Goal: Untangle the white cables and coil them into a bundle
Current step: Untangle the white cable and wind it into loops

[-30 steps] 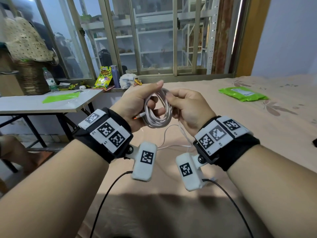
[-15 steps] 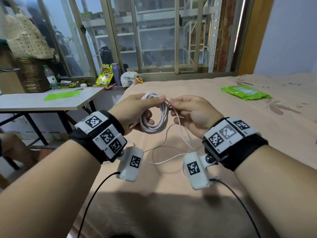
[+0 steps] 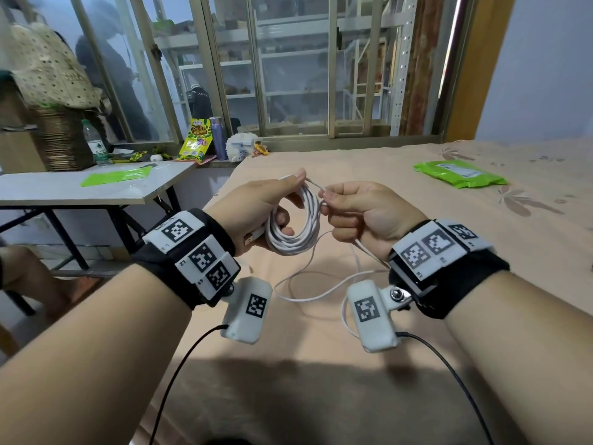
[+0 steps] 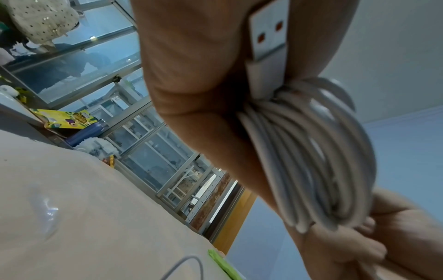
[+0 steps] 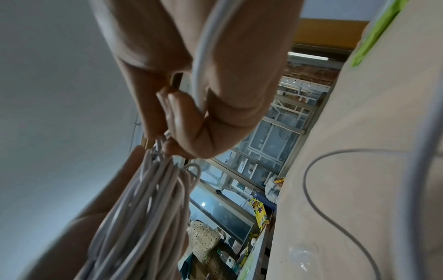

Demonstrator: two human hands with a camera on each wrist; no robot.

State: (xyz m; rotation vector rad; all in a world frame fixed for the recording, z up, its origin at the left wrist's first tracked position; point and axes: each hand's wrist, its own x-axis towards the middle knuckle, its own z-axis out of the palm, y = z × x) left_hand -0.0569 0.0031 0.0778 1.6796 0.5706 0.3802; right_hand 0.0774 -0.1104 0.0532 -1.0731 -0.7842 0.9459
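As left hand point(image 3: 256, 207) grips coil point(image 3: 295, 229) — right hand point(image 3: 369, 213) pinches

Right hand point(image 5: 203, 98) pinching white cable point(image 5: 200, 56) above coil point(image 5: 143, 199).

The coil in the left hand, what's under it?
Under the coil, loose cable trails on the bed. The left hand's palm side is hidden behind the coil.

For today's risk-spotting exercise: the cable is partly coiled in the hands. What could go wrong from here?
The left hand holds many loops of the coil; a slack grip could let them spring apart. The loose cable trailing on the bed below the right hand may kink or snag.
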